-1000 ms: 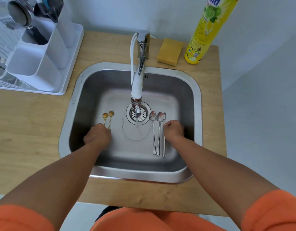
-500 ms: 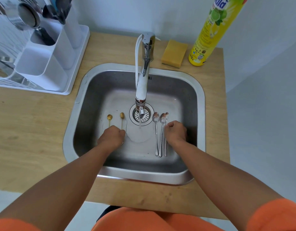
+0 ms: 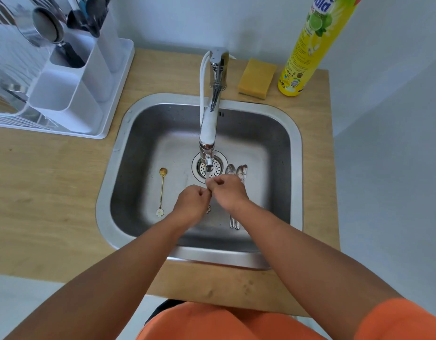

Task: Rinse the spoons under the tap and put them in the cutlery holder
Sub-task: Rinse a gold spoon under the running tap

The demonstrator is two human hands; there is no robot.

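**Hands meet under the tap**

In the steel sink (image 3: 294,148) at frame centre, the left hand (image 3: 191,201) and right hand (image 3: 226,190) curl fingers together beneath the tap (image 3: 208,128), apparently pinching a gold spoon, mostly hidden. Another gold spoon (image 3: 161,190) lies left; silver spoons (image 3: 236,171) right. The white cutlery holder (image 3: 72,94) stands upper left. The label on the yellow bottle (image 3: 307,47) is illegible.

yellow rectangular sponge (image 3: 257,78) on my wooden bench (image 3: 45,192), behind sink | tall yellow dish-soap bottle (image 3: 307,50) just right of it, upright | white dish rack (image 3: 6,119) far left

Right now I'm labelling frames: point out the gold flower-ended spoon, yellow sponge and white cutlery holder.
gold flower-ended spoon (image 3: 161,190): head view, mid handle.
yellow sponge (image 3: 257,77): head view, top face.
white cutlery holder (image 3: 89,94): head view, front compartment wall.
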